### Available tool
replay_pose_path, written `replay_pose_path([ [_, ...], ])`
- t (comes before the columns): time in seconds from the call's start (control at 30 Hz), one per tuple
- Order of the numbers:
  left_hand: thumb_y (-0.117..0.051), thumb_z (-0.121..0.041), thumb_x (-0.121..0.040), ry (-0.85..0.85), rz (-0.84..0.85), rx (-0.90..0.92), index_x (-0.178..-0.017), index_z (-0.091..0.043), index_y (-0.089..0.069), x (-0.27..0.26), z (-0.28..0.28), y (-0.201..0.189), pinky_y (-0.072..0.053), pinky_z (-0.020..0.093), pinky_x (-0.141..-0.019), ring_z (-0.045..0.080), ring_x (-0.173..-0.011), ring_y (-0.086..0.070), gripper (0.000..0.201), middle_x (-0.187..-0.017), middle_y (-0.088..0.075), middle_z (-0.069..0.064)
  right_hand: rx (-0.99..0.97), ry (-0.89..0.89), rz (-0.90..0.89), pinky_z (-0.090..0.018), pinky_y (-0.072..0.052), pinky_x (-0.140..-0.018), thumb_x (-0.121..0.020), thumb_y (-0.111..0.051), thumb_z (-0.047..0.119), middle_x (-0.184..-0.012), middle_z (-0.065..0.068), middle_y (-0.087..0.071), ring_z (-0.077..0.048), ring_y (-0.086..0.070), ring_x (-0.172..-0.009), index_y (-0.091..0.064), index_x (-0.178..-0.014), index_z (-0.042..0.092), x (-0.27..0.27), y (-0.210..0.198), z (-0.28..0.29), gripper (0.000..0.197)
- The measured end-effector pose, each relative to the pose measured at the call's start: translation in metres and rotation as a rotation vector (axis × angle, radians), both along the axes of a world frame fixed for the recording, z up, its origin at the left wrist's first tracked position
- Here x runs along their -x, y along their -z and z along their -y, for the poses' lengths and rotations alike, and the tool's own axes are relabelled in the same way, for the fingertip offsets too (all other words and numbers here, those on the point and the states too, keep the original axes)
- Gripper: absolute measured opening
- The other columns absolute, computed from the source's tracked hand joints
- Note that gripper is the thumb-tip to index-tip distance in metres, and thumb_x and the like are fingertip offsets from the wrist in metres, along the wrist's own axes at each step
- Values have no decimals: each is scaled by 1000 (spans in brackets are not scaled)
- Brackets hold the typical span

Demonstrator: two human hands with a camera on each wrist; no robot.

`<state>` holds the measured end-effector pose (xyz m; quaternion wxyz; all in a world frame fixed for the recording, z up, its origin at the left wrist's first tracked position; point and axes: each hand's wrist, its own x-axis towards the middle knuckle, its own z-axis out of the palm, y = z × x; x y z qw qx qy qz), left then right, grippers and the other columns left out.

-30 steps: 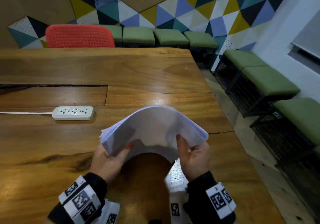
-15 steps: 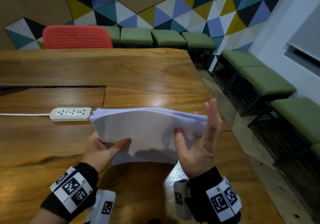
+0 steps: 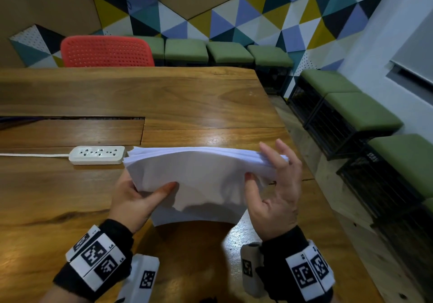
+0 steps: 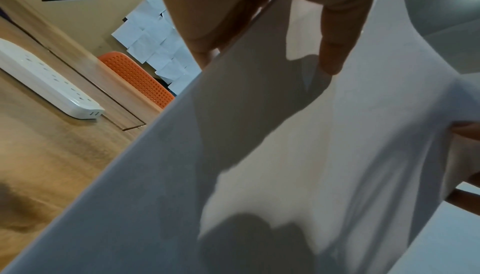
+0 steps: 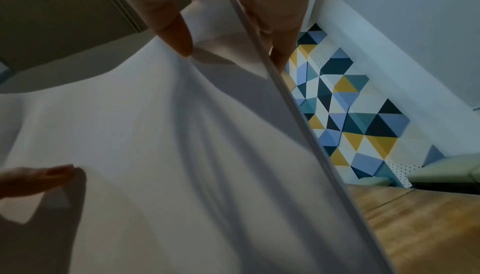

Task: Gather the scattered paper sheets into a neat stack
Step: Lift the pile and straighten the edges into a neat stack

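Observation:
A stack of white paper sheets (image 3: 201, 176) is held upright on its long edge above the wooden table (image 3: 164, 96), its lower edge sagging toward me. My left hand (image 3: 140, 197) grips the stack's left side, thumb on the near face and fingers hidden behind. My right hand (image 3: 269, 174) pinches the right end, thumb in front and fingers behind. The right wrist view shows the stack (image 5: 155, 134) edge-on between the thumb (image 5: 171, 31) and fingers. In the left wrist view the sheets (image 4: 259, 175) fill the frame.
A white power strip (image 3: 97, 154) with its cord lies just left of the stack. A long slot (image 3: 70, 117) cuts the tabletop behind it. A red chair (image 3: 106, 51) stands at the far side. Green stools (image 3: 360, 110) line the wall past the table's right edge.
The stack was bowed into an arch and is now flattened and stood on edge. My right fingers spread off the right end, then closed onto it again.

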<state>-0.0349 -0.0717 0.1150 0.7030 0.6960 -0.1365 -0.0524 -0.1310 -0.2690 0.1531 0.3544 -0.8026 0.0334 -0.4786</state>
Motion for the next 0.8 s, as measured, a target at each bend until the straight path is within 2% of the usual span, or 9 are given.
replay_pose_path([
  [0.07, -86, -30, -48, 12, 23, -3, -105, -29, -54, 0, -1, 0, -54, 13, -67, 15, -101, -60, 65, -102, -62, 1, -18, 19, 9, -6, -38, -96, -70, -57, 9, -127, -30, -43, 2, -41, -121, -41, -130, 8, 0, 3, 0, 61],
  [0.17, -81, -54, -37, 11, 15, 22, -114, -25, -54, 0, -3, -1, -54, 14, -68, 13, -101, -61, 86, -106, -63, 2, -313, -25, -69, -45, -46, -100, -66, -66, 23, -139, -16, -41, -30, -45, -126, -16, -142, 38, 0, 11, 2, 92],
  [0.2, -81, -61, -33, 21, 16, 41, -114, -28, -54, 1, -4, -3, -54, 13, -68, 9, -100, -62, 92, -107, -63, 0, -446, -68, -113, -46, -47, -99, -63, -70, 28, -139, -12, -42, -30, -48, -124, -14, -140, 44, 0, 13, 4, 96],
  [0.27, -79, -69, -32, 56, 34, 81, -112, -39, -53, 4, -3, -11, -53, 12, -68, 0, -98, -61, 90, -107, -61, -10, -630, -204, -182, -30, -53, -90, -59, -76, 30, -130, -10, -52, -19, -57, -116, -31, -133, 40, -1, 16, 9, 88],
  [0.4, -78, -70, -34, 39, 68, 130, -106, -35, -55, 6, 4, -20, -54, 16, -65, 6, -95, -63, 83, -100, -63, -6, -522, -317, -212, -15, -52, -76, -61, -78, 23, -101, 12, -68, -3, -65, -96, -55, -115, 19, -4, 15, 9, 59],
  [0.5, -78, -70, -35, -1, 90, 155, -99, -35, -52, 1, 4, -23, -56, 18, -67, 1, -91, -63, 78, -94, -67, -17, -588, -312, -160, -16, -51, -77, -62, -78, 20, -108, 4, -63, -11, -63, -99, -50, -118, 26, -6, 14, 10, 64],
  [0.6, -78, -69, -36, 0, 124, 135, -100, -41, -57, 0, 3, -26, -55, 18, -69, 4, -94, -63, 73, -96, -67, -15, -634, -341, -158, -17, -52, -74, -59, -78, 22, -97, 10, -68, -7, -66, -90, -53, -108, 26, -7, 11, 10, 55],
  [0.7, -76, -72, -39, -34, 157, 149, -102, -40, -56, 1, 5, -35, -53, 14, -65, 0, -89, -63, 73, -95, -65, -9, -684, -322, -114, -16, -53, -69, -62, -75, 5, -92, 13, -69, -4, -65, -82, -48, -115, 22, -8, 9, 12, 62],
  [0.8, -69, -78, -43, -40, 174, 137, -107, -31, -54, 0, 4, -43, -52, 16, -61, 0, -81, -62, 81, -93, -61, -9, -684, -352, -137, -19, -53, -74, -57, -77, 21, -102, 2, -66, -14, -65, -93, -50, -114, 26, -7, 5, 10, 63],
])
